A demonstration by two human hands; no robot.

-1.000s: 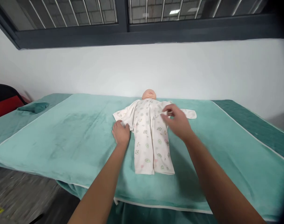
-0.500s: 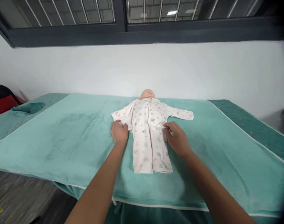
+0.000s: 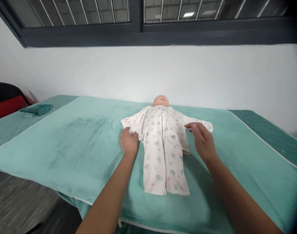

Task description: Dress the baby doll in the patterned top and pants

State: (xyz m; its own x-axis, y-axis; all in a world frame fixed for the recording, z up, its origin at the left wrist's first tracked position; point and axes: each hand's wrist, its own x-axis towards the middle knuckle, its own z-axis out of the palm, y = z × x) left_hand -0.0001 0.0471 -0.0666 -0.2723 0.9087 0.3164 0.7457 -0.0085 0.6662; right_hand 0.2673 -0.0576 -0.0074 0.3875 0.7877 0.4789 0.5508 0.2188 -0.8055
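A baby doll lies on its back on a teal blanket, dressed in a white romper with small printed figures. My left hand rests flat on the blanket against the romper's left sleeve, fingers touching the cloth. My right hand hovers just right of the romper's body, below the right sleeve, fingers loosely spread and holding nothing. The romper's right front flap lies a little loose at the waist.
The blanket covers a long table against a white wall under a dark-framed window. A folded dark green cloth lies at the far left. A black and red chair stands beyond the left end. A darker green cover shows at the right.
My right hand has lifted off the romper's waist edge and moved right and slightly up, letting go of the flap. My left hand stays at the left sleeve.
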